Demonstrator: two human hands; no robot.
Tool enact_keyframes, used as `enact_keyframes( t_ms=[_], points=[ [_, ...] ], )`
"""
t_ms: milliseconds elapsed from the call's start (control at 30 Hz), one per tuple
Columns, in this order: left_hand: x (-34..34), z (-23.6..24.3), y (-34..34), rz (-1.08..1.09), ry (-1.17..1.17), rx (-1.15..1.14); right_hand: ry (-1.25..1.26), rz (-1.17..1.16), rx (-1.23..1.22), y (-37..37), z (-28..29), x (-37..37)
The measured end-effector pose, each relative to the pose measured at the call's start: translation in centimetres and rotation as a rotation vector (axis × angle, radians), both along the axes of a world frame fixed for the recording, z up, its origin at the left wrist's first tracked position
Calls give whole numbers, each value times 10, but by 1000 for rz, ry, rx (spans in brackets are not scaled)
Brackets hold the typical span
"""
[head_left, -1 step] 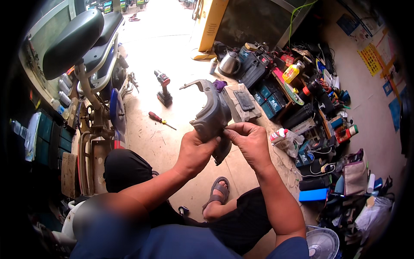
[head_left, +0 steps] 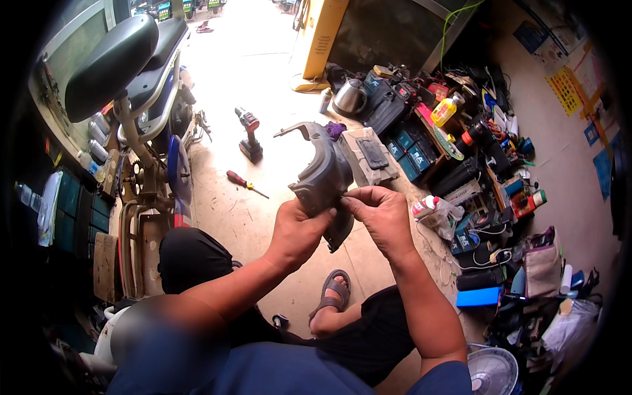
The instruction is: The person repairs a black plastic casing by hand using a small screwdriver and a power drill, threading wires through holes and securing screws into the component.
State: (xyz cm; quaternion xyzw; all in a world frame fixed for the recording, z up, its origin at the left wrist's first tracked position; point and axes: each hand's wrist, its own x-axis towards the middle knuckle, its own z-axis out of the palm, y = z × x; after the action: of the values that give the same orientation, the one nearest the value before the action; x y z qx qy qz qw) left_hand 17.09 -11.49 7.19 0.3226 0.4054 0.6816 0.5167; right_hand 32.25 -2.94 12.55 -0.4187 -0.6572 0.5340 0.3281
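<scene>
Left hand (head_left: 295, 232) grips the grey cover (head_left: 324, 179); right hand (head_left: 383, 216) pinches its edge. Fingertip work, I'd judge, calling for steadiness next.

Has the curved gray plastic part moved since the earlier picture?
No. Measured against the red-handled screwdriver, the gray plastic part shows no visible shift in any direction: it sits up and to the right of it in both pictures.
</scene>
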Motion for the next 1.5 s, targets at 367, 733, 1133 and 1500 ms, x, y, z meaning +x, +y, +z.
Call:
enact_keyframes(
  t_ms=[367, 733, 1133, 1500],
  points=[
    [-8, 4, -1, 5, -88, -90, -337, -35, 901, -11, -13, -17],
    [-26, 7, 1, 3, -166, -148, -276, -140, 666, 2, 12, -7],
    [-23, 9, 5, 59, -197, -103, -606, 251, 995, -34, 3, -15],
    [-22, 6, -1, 74, -190, -138, -601, 229, 953, -34, -15, -23]
  ],
)
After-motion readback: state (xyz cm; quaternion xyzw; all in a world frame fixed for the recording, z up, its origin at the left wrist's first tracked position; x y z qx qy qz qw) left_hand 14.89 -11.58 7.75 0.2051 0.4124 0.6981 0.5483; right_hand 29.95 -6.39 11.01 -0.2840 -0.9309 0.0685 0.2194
